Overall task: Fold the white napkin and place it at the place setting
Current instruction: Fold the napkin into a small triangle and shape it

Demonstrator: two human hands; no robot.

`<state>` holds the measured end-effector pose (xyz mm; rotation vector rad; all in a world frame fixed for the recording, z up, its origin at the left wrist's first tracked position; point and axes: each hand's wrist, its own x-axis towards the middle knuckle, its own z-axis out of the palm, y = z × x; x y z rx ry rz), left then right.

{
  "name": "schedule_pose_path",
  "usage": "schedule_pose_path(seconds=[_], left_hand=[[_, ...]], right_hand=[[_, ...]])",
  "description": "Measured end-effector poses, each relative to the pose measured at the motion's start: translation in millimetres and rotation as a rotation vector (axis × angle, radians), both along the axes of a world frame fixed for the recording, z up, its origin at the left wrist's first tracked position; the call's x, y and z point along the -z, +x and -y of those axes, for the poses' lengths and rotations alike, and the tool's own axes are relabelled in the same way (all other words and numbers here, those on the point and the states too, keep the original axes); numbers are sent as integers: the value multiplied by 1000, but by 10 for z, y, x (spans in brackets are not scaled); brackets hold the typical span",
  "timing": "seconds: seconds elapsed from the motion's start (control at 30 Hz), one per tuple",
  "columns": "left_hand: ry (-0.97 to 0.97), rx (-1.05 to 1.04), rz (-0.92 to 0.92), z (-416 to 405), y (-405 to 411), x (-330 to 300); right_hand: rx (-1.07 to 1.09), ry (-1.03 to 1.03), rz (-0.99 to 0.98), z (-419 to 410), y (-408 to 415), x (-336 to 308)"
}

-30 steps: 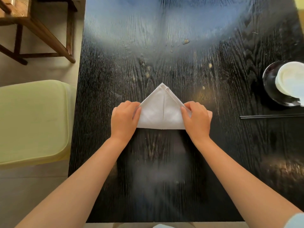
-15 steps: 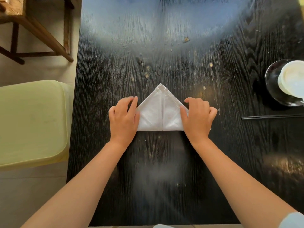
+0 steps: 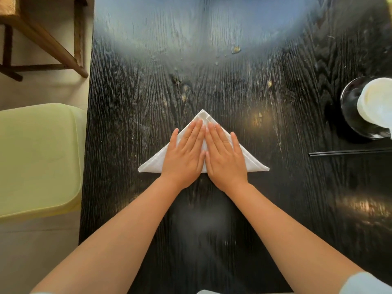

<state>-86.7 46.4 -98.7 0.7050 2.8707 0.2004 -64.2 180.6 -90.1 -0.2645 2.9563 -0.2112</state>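
Observation:
The white napkin (image 3: 153, 164) lies folded into a flat triangle in the middle of the black wooden table (image 3: 212, 60), its tip pointing away from me. My left hand (image 3: 186, 151) and my right hand (image 3: 225, 154) rest palm-down side by side on its centre, fingers stretched out and pressing it flat. Only the tip and the two outer corners of the cloth show around them. The place setting is at the right edge: a dark plate (image 3: 349, 109) with a white bowl (image 3: 375, 102) on it, and black chopsticks (image 3: 347, 153) lying in front of it.
A pale green chair cushion (image 3: 36, 158) sits beside the table's left edge. A wooden chair frame (image 3: 44, 40) stands at the top left on the light floor. Small crumbs dot the far part of the tabletop.
Both hands left the napkin's side corners and came together flat on its middle. The outer corners, covered before, are now spread out and visible, so the triangle looks wider.

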Motion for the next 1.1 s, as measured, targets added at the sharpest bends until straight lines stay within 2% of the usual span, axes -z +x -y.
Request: schedule_pose_path(seconds=[0.23, 0.47, 0.63, 0.77, 0.93, 1.1], left_hand=[[21, 108, -22, 355, -29, 0], [-52, 64, 30, 922, 46, -12], [-76, 56, 28, 965, 58, -39], [-37, -43, -72, 815, 183, -147], [92, 101, -38, 186, 495, -209], [0, 9, 56, -57, 596, -109]], right_hand=[[-91, 72, 34, -336, 12, -54], [-45, 106, 73, -783, 192, -99], [-23, 132, 98, -802, 215, -138], [139, 75, 27, -746, 296, -201], [376, -58, -141, -640, 482, -294], [529, -136, -42, -635, 414, -375]])
